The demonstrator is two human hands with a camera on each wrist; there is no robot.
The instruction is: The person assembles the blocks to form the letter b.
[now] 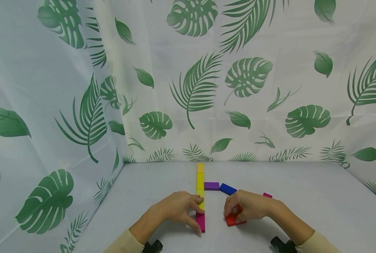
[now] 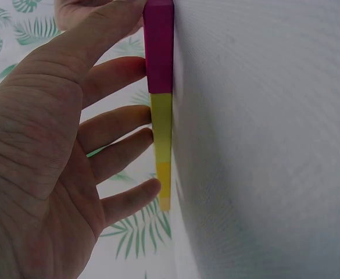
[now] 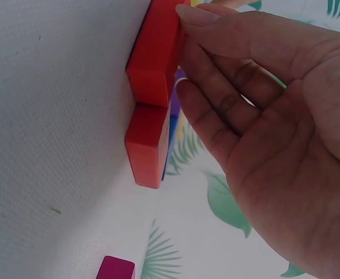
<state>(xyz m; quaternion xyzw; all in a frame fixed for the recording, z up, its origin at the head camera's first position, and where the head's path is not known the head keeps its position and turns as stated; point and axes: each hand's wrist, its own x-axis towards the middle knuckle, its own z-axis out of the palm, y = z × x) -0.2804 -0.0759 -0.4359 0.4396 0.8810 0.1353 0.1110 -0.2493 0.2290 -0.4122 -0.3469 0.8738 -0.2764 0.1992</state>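
On the table, yellow blocks [image 1: 200, 180] and a magenta block [image 1: 200, 222] form a straight column. My left hand [image 1: 182, 208] rests along it; its thumb lies at the magenta block's near end and the spread fingertips touch the top of the row in the left wrist view. To the right, my right hand [image 1: 250, 204] pinches a red block [image 3: 158, 52] between thumb and fingers, low on the table. A second red block [image 3: 146, 145] stands end-on against it, mostly hidden by the hand in the head view.
A purple block [image 1: 211, 186] juts right from the yellow column, with a blue block [image 1: 228, 189] angled beyond it. Another magenta block [image 1: 267, 195] lies behind the right wrist. Leaf-patterned cloth [image 1: 194, 140] hangs at the table's back edge and left side.
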